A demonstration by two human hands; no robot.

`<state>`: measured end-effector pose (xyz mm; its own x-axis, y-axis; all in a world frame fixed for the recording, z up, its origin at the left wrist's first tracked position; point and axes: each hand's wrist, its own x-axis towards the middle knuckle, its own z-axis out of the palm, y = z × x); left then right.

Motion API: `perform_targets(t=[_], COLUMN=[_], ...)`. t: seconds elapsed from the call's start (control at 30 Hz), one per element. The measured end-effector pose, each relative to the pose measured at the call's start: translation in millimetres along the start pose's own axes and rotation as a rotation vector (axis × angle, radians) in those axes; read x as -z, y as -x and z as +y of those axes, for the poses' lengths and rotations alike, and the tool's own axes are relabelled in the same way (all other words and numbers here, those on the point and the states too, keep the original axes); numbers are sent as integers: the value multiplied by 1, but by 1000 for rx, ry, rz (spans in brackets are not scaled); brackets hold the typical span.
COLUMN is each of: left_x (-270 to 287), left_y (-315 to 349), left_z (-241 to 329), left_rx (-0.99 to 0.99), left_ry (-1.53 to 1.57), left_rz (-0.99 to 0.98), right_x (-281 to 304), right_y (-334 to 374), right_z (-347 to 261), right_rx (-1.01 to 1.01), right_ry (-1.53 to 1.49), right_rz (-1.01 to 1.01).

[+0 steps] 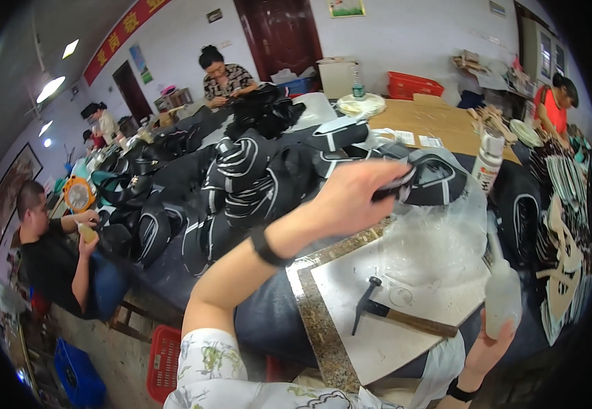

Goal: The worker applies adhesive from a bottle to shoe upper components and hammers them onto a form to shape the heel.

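Note:
My left hand [357, 194] reaches across the bench, its fingers closed on a small black piece with a pale edge [395, 189]. Just beyond that hand lies a black padded piece with white piping [439, 178], on crumpled clear plastic film [436, 235]. At the right, my right hand [494, 334] grips a cloudy white squeeze bottle [502, 296] around its lower part, long nozzle pointing up. Between my arms rests a hammer [412, 320] with a wooden handle and dark head, on a white board [340, 279] over a speckled stone slab [327, 334].
Heaped black pieces with white piping [245, 177] cover the left side. A white can [488, 160] stands beyond the film. Stacked cut pieces [565, 266] line the right edge. A red crate [165, 361] sits on the floor. Several people work around the tables, one [50, 252] at left.

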<state>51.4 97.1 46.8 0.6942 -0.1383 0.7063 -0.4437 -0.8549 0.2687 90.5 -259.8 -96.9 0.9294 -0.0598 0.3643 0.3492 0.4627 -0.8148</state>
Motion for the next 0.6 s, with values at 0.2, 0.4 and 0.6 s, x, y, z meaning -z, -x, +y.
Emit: perform_targets(t=[0.2,0.4,0.6], left_x=[-17,-36,23], left_y=[-51,15,89], left_z=[-76,-81,-66], left_rx=[21,138,156], left_ry=[-487,-200,-214], left_rz=[-255,-281,-121], right_x=[42,89,146], right_y=[6,3,-29], right_z=[15,13,52], right_rx=[-425,-451,-164], right_ry=[-359,-474,188], right_rz=[194,59,172])
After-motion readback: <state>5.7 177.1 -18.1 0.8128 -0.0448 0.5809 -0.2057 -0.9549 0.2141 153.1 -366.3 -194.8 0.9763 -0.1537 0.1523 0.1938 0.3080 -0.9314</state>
